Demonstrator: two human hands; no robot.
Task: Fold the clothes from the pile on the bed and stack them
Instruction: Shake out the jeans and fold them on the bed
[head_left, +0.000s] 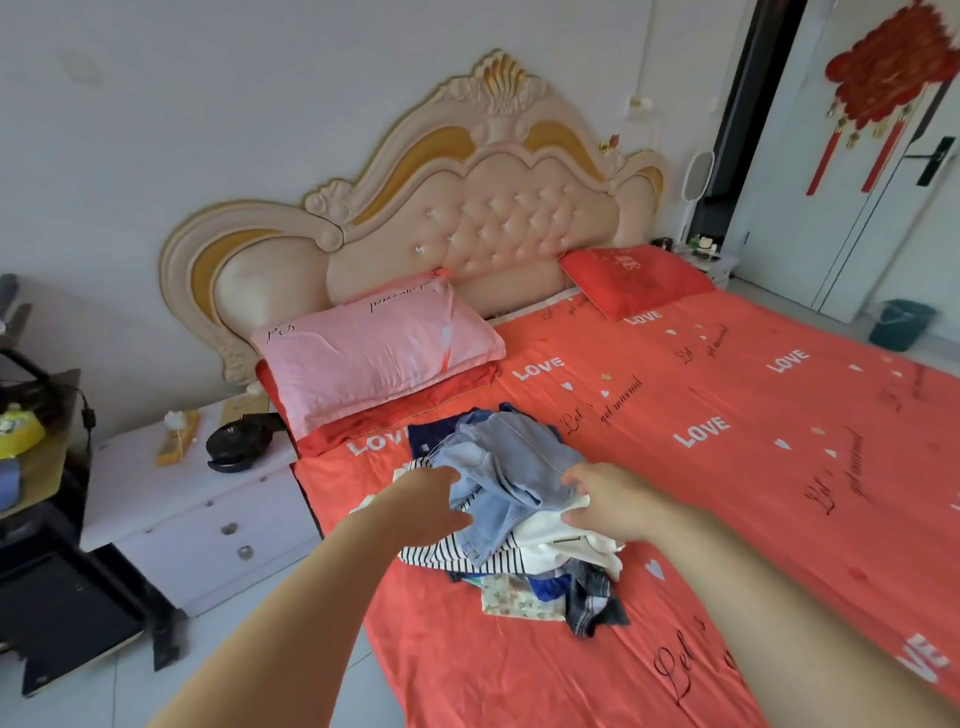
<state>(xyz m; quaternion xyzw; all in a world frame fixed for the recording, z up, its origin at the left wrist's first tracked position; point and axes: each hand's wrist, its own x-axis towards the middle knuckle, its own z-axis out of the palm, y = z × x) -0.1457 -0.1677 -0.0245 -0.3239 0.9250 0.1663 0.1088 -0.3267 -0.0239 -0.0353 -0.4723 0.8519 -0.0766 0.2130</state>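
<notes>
A pile of clothes (524, 571) lies on the red bed sheet (727, 467), near the bed's left edge. On top sits a light blue denim garment (511, 467); under it are a black-and-white striped piece (447, 553), a white piece (561, 540), a floral one and a dark checked one. My left hand (436, 501) grips the denim's left side with thumb and fingers. From the right, my right hand (608, 501) pinches the denim's edge, just above the white piece.
A pink pillow (374, 353) on a red one lies behind the pile, and a red pillow (634, 283) is at the headboard's right. A white nightstand (197, 493) with a black fan stands left of the bed. Bare sheet stretches right of the pile.
</notes>
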